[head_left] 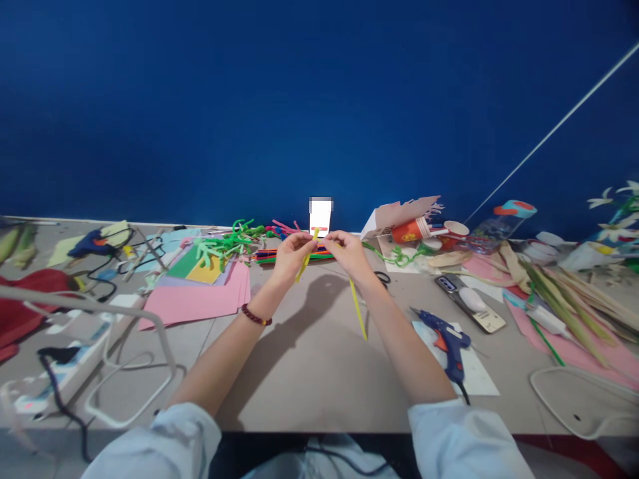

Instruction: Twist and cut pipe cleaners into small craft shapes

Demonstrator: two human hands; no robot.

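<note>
My left hand [294,253] is closed in a pinch on a yellow pipe cleaner [358,313], above the middle of the table. A short part of it shows upright at the left fingers. Its long end hangs down beside my right wrist. My right hand [347,251] also pinches, with the fingertips close to those of the left. Whether the yellow parts form one piece is hidden by the fingers. Just behind the hands lies a bundle of coloured pipe cleaners [269,255]. A phone with a bright screen [320,216] stands upright against the wall.
At left are pink paper sheets [194,303], green curled pipe cleaners [224,245] and a white power strip [74,346]. To the right lie black-handled scissors [383,278], a blue glue gun [452,346], another phone [484,316] and dry husks [564,293]. A blue wall [319,100] rises behind.
</note>
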